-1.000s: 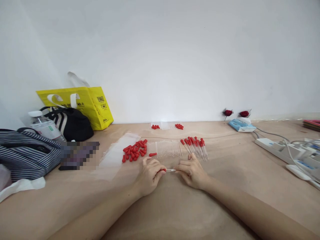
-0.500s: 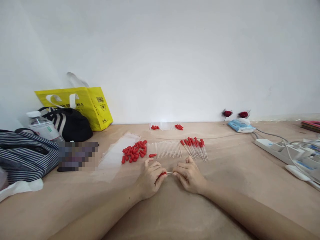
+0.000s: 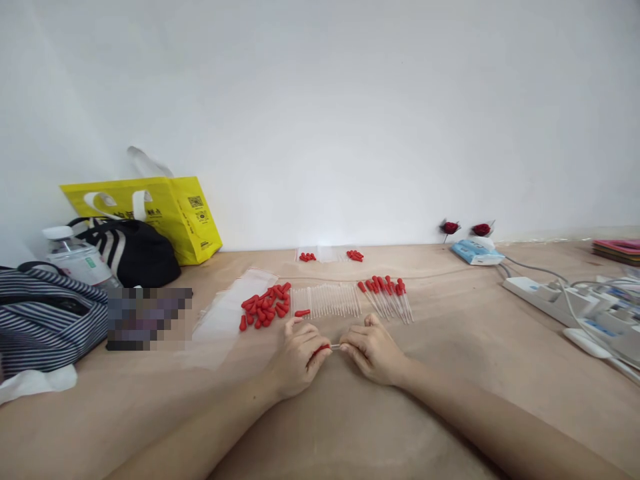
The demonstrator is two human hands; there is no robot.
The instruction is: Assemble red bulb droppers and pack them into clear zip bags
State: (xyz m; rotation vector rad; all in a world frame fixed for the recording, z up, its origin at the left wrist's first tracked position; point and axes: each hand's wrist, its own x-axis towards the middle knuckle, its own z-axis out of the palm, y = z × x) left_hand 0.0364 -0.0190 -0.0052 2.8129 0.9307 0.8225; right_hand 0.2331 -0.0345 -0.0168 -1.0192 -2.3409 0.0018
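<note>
My left hand (image 3: 300, 359) pinches a red rubber bulb (image 3: 323, 348). From the bulb a thin clear tube (image 3: 336, 347) runs across to my right hand (image 3: 371, 352), whose fingers are closed on it. Behind my left hand lies a heap of red bulbs (image 3: 265, 307), with one single bulb (image 3: 302, 313) beside it. A row of clear tubes (image 3: 327, 301) lies behind both hands. To its right are several tubes with red bulbs on their ends (image 3: 387, 293).
Clear plastic bags (image 3: 225, 310) lie left of the heap. Small bags with red bulbs (image 3: 307, 257) lie by the wall. At the left stand a yellow bag (image 3: 185, 220), a bottle (image 3: 83, 260) and a striped bag (image 3: 55, 320); a power strip (image 3: 540, 300) lies right.
The hands have drawn slightly closer together, and less of the tube shows between them. The whole view has shifted a little.
</note>
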